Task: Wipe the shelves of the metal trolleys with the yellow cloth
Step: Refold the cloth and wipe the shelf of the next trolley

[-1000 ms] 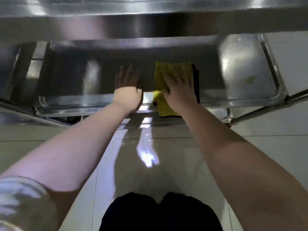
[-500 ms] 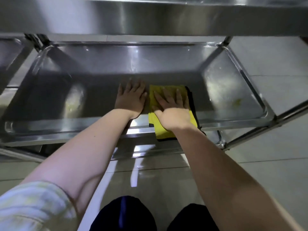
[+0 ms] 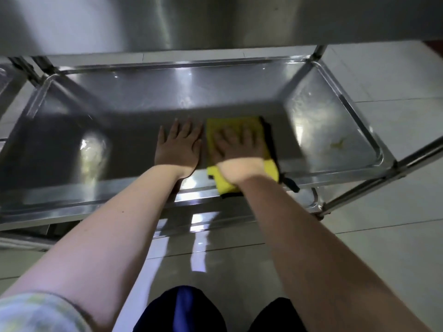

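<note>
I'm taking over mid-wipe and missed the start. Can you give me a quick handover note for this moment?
Left hand: flat on the shelf, holding nothing.
Right hand: flat, pressing the cloth on the shelf's middle; the cloth's near end hangs over the front rim.
Done: cannot tell how much is wiped.
Left: a yellowish smear at the shelf's right end.
</note>
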